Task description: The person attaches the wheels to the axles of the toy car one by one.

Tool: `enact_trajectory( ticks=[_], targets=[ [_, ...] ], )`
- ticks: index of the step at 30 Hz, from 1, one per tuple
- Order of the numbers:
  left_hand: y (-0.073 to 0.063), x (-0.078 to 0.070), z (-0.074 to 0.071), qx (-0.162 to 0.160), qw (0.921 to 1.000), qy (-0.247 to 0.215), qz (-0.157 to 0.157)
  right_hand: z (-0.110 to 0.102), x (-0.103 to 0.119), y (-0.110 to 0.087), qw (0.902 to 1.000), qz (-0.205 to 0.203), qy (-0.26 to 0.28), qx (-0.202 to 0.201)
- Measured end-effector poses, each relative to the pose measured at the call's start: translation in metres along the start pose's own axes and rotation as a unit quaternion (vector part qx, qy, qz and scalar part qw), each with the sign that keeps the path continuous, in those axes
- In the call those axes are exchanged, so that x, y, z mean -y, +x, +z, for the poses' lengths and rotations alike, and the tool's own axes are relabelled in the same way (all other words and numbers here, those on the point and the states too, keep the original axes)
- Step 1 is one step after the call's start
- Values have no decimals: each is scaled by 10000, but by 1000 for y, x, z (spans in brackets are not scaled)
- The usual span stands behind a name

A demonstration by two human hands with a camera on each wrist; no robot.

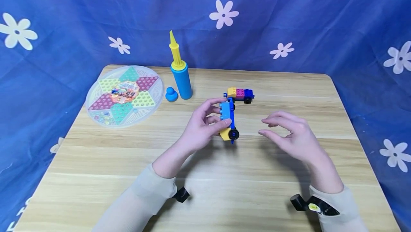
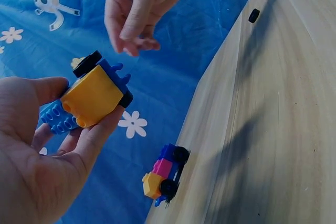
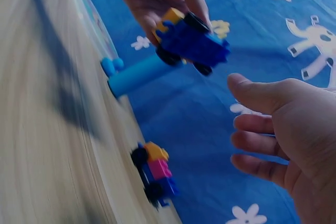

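In the head view my left hand (image 1: 201, 127) holds a block toy car (image 1: 227, 112) by its sides, between thumb and fingers, raised off the table and tilted. The car has a yellow block (image 2: 94, 95), a light-blue studded block and a dark-blue base with black wheels. Its underside (image 3: 189, 43) faces the right wrist camera. My right hand (image 1: 290, 132) is apart from the car, to its right, with fingers spread and slightly bent and nothing between them. Behind the held car, a second block car (image 1: 240, 94) in yellow, pink and dark blue stands on the table.
A blue hand pump (image 1: 183, 82) with a yellow nozzle stands at the back, beside a small blue knobbed piece (image 1: 171, 94). A round star-patterned game board (image 1: 157, 82) lies at the back left. A blue flowered cloth (image 1: 250, 21) hangs behind the wooden table (image 1: 224, 189).
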State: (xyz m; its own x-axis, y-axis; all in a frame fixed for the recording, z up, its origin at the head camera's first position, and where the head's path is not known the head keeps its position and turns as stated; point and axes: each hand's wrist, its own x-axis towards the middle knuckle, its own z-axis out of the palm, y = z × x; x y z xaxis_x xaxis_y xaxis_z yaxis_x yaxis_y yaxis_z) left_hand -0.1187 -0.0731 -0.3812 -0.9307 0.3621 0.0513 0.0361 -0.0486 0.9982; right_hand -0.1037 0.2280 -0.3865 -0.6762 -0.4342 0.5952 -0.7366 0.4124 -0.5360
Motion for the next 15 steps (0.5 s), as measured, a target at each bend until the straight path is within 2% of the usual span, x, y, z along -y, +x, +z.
enact_trajectory(
  ticks=[7, 10, 15],
  targets=[
    [0, 0, -2, -12, 10000, 23, -20, -21, -12, -17, 9989, 380, -201, 186],
    [-1, 1, -4, -33, 10000, 35, -26, -32, -16, -26, 9964, 698, -343, 348],
    [-3, 0, -6, -110, 9999, 85, -29, -49, -30, -44, 9861, 1332, -616, 781]
  ],
)
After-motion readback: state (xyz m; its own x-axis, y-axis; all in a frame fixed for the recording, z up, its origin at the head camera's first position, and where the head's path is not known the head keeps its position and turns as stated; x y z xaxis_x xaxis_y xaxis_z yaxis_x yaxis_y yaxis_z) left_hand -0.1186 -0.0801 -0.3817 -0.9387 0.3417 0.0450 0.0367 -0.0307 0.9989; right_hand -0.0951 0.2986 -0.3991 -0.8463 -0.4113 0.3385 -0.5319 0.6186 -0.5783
